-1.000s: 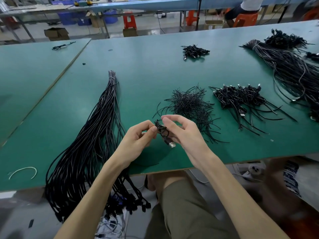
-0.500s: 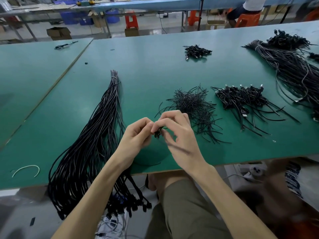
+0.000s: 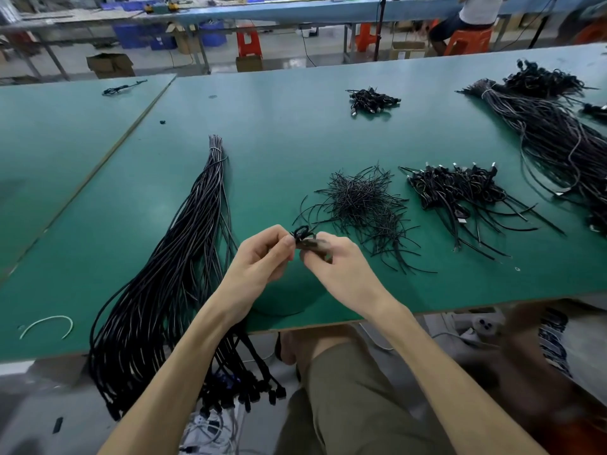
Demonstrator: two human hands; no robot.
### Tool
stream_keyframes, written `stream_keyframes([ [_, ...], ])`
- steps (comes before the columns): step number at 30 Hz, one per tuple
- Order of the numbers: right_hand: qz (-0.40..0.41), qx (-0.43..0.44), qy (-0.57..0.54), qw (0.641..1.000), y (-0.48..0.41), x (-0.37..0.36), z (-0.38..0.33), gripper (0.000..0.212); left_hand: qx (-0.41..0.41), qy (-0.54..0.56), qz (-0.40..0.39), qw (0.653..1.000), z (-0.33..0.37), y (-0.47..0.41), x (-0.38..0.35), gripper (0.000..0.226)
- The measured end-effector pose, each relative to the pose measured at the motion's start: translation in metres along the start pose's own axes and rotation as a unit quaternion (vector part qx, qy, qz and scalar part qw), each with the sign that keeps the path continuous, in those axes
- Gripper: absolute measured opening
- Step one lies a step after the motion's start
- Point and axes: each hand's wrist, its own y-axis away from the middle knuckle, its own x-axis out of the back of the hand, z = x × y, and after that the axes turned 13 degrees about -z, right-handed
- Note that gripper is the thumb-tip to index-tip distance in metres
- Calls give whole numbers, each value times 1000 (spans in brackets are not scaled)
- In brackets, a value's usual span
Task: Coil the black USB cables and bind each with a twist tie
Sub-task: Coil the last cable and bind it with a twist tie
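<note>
Both hands meet over the green table [image 3: 295, 133], just above its near edge. Between them is a small coiled black USB cable [image 3: 303, 238], partly hidden by fingers. My left hand [image 3: 259, 261] pinches its left side with thumb and forefinger. My right hand [image 3: 341, 264] curls round its right side; motion blur hides how the fingertips lie. A loose heap of black twist ties [image 3: 364, 201] lies just beyond the hands. Left of my left arm runs a long bundle of uncoiled black cables [image 3: 170, 274], its plug ends hanging over the table edge.
A pile of coiled, tied cables [image 3: 456, 188] lies right of the ties, a smaller one [image 3: 372, 100] at the back. Another long cable bundle [image 3: 551, 136] fills the far right. A white tie [image 3: 46, 325] lies near the front left. My knees are under the table.
The silver plug that hung below my right hand a second ago is now tucked out of sight. Both hands have closed in on the coil and my right fingers keep working round it.
</note>
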Motion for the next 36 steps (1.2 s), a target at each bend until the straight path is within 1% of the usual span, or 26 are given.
stream_keyframes([
  [1, -2, 1, -39, 999, -1, 1, -3, 24, 0, -1, -9, 1000, 0, 0, 0, 30],
  [2, 2, -1, -80, 997, -2, 2, -5, 23, 2, -6, -18, 1000, 0, 0, 0, 30],
  [5, 19, -23, -217, 976, -6, 9, -9, 26, 13, -40, -47, 998, 0, 0, -2, 30],
  [6, 13, -21, -242, 970, -7, 11, -9, 29, 15, -44, -54, 997, -1, 0, -3, 29],
  [8, -10, 0, -267, 964, -7, 15, -11, 44, 19, -40, -61, 997, -1, 0, -3, 30],
  [9, -20, 12, -266, 964, -4, 16, -12, 49, 20, -37, -64, 997, -1, 0, -3, 30],
  [10, -25, 26, -258, 965, -2, 16, -14, 47, 21, -34, -64, 997, -2, 0, -3, 31],
  [12, -19, 51, -234, 971, 1, 14, -17, 33, 25, -32, -54, 998, -3, -1, -3, 30],
  [14, -5, 67, -201, 977, 3, 12, -18, 30, 24, -26, -40, 999, -1, -1, -5, 21],
  [15, -2, 72, -190, 979, 4, 11, -19, 34, 22, -19, -33, 999, 0, -1, -5, 18],
  [17, -12, 78, -171, 982, 7, 9, -20, 47, 21, -11, -7, 1000, 0, -2, -3, 22],
  [19, -33, 60, -143, 987, 9, 5, -19, 57, 33, -8, 30, 999, -1, -2, 0, 29],
  [20, -40, 40, -126, 990, 10, 3, -18, 60, 33, -8, 37, 999, -1, -3, 1, 33],
  [22, -45, -7, -101, 994, 10, 0, -15, 68, 27, -3, 29, 999, -4, -2, 0, 37],
  [24, -37, -40, -82, 995, 9, 0, -13, 77, 23, 5, 28, 999, -4, -3, -1, 34],
  [27, -22, -57, -16, 998, 8, 0, -11, 76, 20, -26, 38, 999, -3, -2, 0, 34],
  [30, -20, -66, 28, 997, 5, 0, -10, 65, 12, -28, 24, 999, -1, -1, 0, 32],
  [32, -22, -50, 23, 998, 4, 1, -9, 56, 4, -14, 6, 1000, -1, 1, 1, 31],
  [34, -20, -37, -35, 999, 3, 0, -8, 43, -1, 0, -16, 1000, -1, 2, 2, 33],
  [35, -18, -37, -73, 997, 3, -1, -7, 44, -2, 2, -26, 1000, -2, 3, 1, 32],
  [36, -14, -39, -112, 993, 4, -1, -7, 50, 0, 2, -38, 999, -2, 3, 1, 32],
])
